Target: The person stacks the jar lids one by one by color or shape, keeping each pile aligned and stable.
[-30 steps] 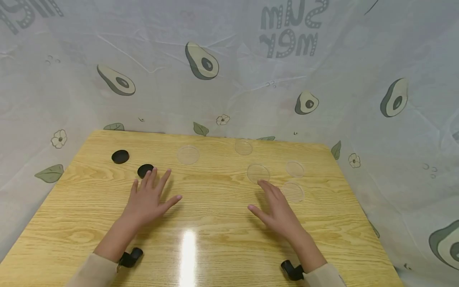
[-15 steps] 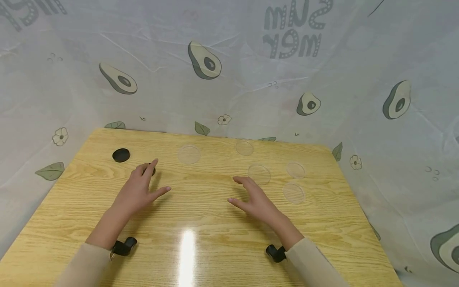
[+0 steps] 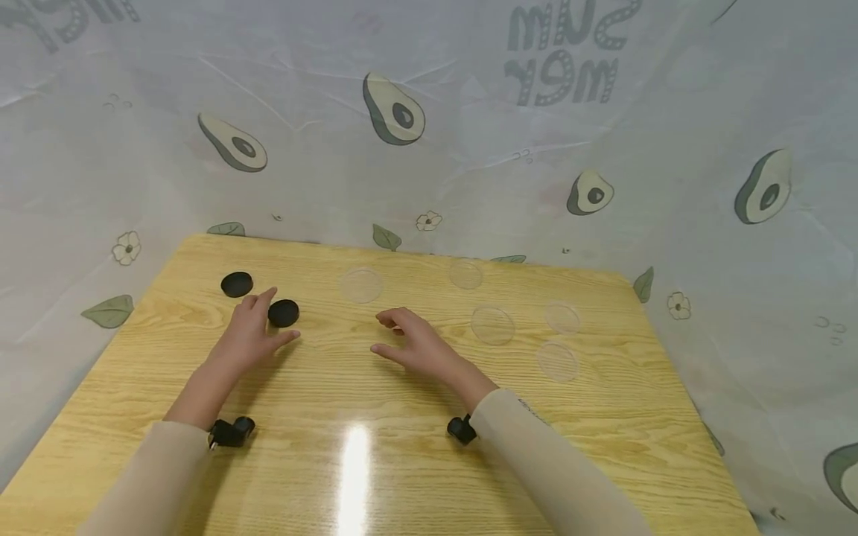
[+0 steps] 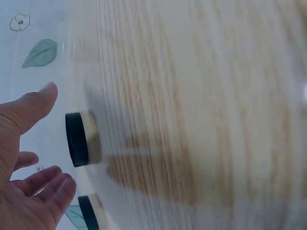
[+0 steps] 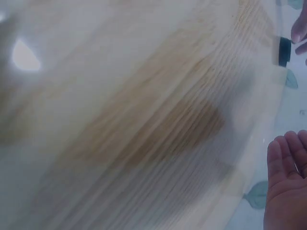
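Note:
Two low, round black pieces like lids lie at the table's left rear. My left hand (image 3: 246, 333) is beside the nearer black round piece (image 3: 284, 313), its fingers to the left and thumb in front. In the left wrist view, a gap shows between that hand and the piece's dark side (image 4: 76, 140). The other black round piece (image 3: 237, 284) lies farther back and to the left. Over the middle of the table, my right hand (image 3: 424, 346) has loosely bent fingers and a spread thumb, with nothing between them. Behind it lies a clear round disc (image 3: 360, 285).
More clear discs lie right of centre: one at the back (image 3: 465, 273), a larger one (image 3: 492, 325), and two farther right (image 3: 562, 318), (image 3: 558, 362). A printed cloth (image 3: 469, 171) hangs behind the wooden table (image 3: 402, 461). Both wrists carry small black cameras.
My right hand has moved left, from beside the clear discs to mid-table. My left hand has shifted left and back, uncovering the nearer black piece. The view has turned slightly.

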### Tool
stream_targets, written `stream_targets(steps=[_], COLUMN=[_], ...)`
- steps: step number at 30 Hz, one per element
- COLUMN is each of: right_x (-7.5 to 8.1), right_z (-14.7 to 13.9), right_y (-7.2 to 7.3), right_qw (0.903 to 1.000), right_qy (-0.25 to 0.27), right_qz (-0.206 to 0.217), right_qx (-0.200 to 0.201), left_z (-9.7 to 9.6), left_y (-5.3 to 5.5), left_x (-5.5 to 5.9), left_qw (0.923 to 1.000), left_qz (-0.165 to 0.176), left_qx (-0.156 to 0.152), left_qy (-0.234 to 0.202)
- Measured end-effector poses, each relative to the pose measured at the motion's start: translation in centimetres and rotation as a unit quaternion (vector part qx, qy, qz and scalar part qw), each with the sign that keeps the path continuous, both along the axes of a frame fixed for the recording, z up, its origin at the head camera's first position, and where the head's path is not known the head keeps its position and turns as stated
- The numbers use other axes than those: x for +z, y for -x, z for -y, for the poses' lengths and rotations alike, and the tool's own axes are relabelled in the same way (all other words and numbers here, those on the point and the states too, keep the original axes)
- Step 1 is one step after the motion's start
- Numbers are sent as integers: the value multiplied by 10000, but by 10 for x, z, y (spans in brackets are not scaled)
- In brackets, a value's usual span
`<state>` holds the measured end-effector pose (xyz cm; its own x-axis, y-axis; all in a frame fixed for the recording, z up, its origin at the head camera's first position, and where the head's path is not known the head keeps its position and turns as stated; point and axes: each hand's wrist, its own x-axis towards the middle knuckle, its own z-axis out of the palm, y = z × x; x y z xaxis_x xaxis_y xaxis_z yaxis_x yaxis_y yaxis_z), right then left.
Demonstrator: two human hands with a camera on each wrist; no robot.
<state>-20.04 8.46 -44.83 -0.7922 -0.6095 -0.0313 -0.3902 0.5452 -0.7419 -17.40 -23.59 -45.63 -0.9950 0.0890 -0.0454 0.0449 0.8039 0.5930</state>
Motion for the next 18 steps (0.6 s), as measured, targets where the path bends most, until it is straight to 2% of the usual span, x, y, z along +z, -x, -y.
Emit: stream_targets(steps=[9,18], right_x=[-2,-16], right_z=[45,81], right_y=[16,30], right_qw=[9995,9988], right_qy=[219,371], right_qz=[227,298], right_qx=[-21,-122], left_z=[9,9], left_y=[12,19], left_x=[-8,-12], left_qw=[9997,9995], left_qz=[221,227], left_qx=[111,231], left_qy=[-16,-43])
